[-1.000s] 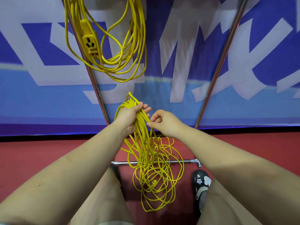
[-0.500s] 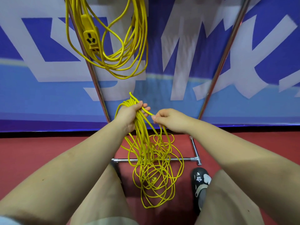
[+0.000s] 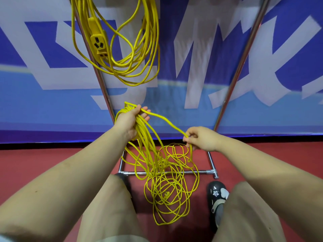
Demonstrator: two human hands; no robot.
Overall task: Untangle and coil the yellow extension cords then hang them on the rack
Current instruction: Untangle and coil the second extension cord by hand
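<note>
At twelve o'clock from your hands, a coiled yellow extension cord [image 3: 132, 55] hangs against the shiny metal rack pole [image 3: 97, 75], its yellow socket block [image 3: 98, 43] facing you, with no lettering readable on it. Behind the rack stands a blue banner with large white characters [image 3: 201, 55], cropped too much to read.

Your left hand [image 3: 130, 117], at eleven o'clock of the frame centre, grips a bundle of gathered loops of the second yellow extension cord [image 3: 167, 182], fingers curled round the strands. One strand runs from that fist toward three o'clock to your right hand [image 3: 201, 137], which pinches it between thumb and fingertips. Below both hands, toward six o'clock, the loose loops of this cord hang and pile in a tangle on the red floor [image 3: 52, 159], crossing the chrome base bar of the rack [image 3: 201, 172]. At five o'clock, a black shoe with a white star print [image 3: 216, 193] sits just beside the bar's end.
</note>
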